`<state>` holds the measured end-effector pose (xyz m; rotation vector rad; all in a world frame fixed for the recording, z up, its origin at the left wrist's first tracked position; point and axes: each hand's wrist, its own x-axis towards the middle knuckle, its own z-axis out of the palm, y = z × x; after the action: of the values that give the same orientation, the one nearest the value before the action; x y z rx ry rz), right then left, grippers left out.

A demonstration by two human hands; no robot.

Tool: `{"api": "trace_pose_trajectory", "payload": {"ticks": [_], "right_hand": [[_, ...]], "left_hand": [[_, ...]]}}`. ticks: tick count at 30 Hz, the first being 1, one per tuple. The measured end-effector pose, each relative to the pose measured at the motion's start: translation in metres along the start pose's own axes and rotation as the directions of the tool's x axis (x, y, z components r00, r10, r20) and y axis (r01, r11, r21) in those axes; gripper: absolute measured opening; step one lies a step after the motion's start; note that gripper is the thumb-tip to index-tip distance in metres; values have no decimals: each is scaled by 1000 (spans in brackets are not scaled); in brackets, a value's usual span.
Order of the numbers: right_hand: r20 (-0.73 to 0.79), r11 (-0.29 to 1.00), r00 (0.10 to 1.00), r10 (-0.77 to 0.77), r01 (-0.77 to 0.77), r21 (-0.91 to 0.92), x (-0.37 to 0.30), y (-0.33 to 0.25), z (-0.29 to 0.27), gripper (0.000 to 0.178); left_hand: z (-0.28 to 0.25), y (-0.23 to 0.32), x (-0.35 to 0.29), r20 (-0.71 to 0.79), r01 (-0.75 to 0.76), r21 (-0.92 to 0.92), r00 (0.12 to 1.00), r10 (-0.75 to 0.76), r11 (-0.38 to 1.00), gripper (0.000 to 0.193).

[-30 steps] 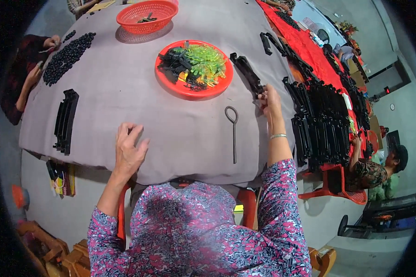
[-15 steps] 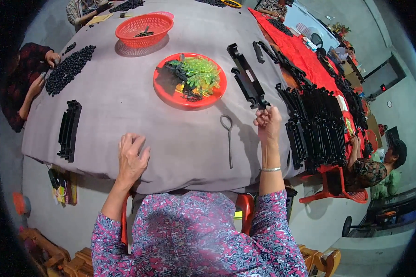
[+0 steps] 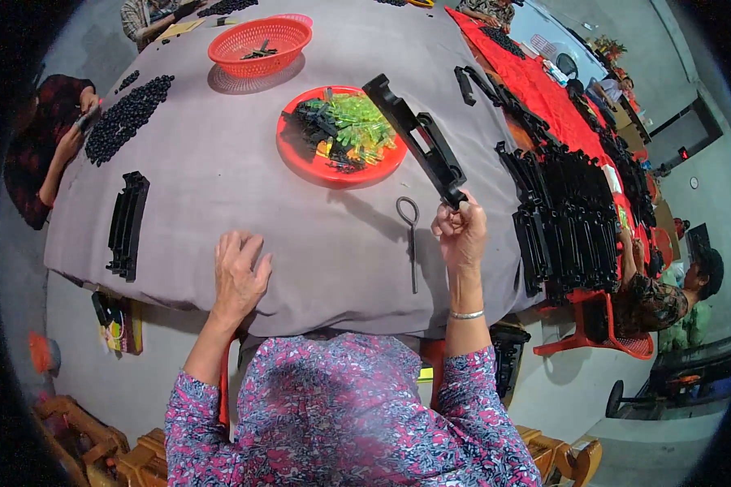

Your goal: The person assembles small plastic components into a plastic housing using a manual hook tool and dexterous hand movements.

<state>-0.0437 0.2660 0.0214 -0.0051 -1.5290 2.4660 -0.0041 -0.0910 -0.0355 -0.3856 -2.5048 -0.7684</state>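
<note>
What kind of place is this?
Probably a small assembly workshop: stacks of black plastic parts, a red tray of small pieces, and other people working around the shared grey table.

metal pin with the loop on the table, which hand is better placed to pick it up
Left, probably: the left hand lies flat and empty beside the metal pin, while the right hand grips a long black plastic part.

A wide table draped in grey cloth [image 3: 219,195] is filling the view. A second table under red cloth [image 3: 536,81] is stretching off right. Pale concrete floor [image 3: 81,357] is showing below, beside wooden chairs [image 3: 81,442] and grey-green walls [image 3: 707,130].
</note>
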Motion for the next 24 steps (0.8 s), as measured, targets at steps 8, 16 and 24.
{"api": "trace_pose_trajectory", "payload": {"ticks": [8, 16, 24], "right_hand": [[43, 964, 967, 253, -248, -91, -26, 22, 13, 40], [-103, 823, 864, 493, -501, -268, -45, 32, 39, 23], [-53, 758, 903, 425, -388, -525, -51, 43, 43, 32]], "left_hand": [[-2, 2, 0, 32, 22, 5, 999, -22, 1000, 30], [3, 4, 1, 27, 24, -25, 999, -23, 999, 31], [-3, 0, -1, 43, 14, -65, 999, -11, 998, 31]]}}
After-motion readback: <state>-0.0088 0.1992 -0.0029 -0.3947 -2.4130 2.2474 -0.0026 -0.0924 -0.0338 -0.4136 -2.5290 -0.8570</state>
